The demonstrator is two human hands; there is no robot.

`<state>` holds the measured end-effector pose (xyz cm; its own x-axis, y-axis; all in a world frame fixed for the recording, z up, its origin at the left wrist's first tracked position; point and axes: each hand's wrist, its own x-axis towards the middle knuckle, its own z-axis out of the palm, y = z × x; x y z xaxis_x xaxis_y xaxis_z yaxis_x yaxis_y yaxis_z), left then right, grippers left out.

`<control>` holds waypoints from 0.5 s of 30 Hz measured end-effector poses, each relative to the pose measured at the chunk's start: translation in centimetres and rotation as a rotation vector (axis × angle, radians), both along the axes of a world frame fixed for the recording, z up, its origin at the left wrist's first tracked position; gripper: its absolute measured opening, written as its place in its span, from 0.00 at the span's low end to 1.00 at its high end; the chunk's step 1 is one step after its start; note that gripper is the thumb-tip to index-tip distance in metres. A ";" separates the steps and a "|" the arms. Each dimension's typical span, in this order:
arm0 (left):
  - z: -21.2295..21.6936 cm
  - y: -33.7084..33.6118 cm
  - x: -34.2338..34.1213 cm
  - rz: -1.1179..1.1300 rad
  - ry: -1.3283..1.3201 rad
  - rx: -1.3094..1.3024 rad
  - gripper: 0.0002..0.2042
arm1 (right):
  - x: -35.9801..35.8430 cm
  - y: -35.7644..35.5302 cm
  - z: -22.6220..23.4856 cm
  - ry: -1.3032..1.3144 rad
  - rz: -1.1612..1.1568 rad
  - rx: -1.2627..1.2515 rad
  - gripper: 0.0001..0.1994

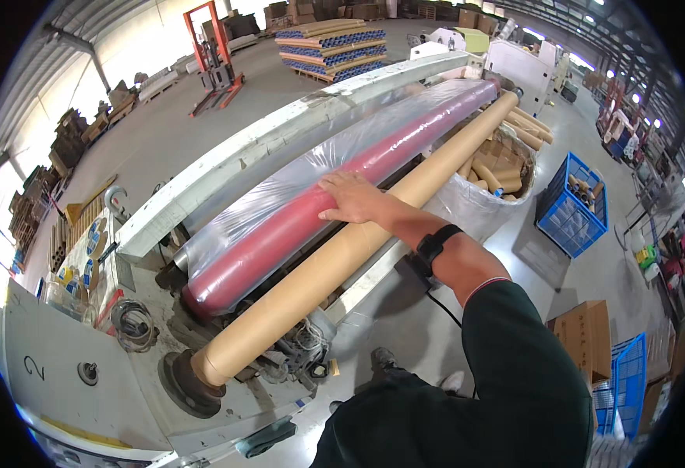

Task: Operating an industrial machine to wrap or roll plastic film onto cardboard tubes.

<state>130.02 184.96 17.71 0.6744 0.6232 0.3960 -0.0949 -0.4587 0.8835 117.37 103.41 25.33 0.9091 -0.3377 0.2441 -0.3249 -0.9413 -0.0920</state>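
My right hand (pixel 350 196) lies palm down on a long red roll (pixel 280 234), its fingers spread and the thumb apart. Clear plastic film (pixel 295 173) stretches from the roll toward a white beam behind it. Nearer to me, a long brown cardboard tube (pixel 303 290) runs parallel to the roll, below my right forearm. The tube's near-left end sits at a dark round holder (pixel 190 386) on the machine. On my right wrist is a black band. My left hand is out of view.
The white machine beam (pixel 225 160) spans behind the roll. A plastic-lined bin (pixel 479 207) of cardboard tubes stands beyond the brown tube, with a blue crate (pixel 572 207) to its right. Coiled wire (pixel 133 326) lies on the machine's left end. An orange lifter (pixel 216 74) stands at the back.
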 end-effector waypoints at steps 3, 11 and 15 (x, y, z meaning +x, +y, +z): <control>-1.7 1.0 0.5 -0.064 0.057 0.014 0.24 | 0.6 -0.4 0.3 -0.009 0.036 0.005 0.37; -2.9 0.9 0.4 -0.081 0.044 0.351 0.16 | -0.2 0.5 1.7 -0.071 0.093 0.010 0.28; 4.6 -3.0 -2.8 -0.060 -0.372 0.066 0.18 | 1.1 -0.5 0.0 0.057 0.103 0.031 0.32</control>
<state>127.21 182.01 22.28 0.5118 0.5517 0.6585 -0.4316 -0.4977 0.7524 118.45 102.95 25.29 0.9515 -0.2479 0.1819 -0.2318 -0.9670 -0.1056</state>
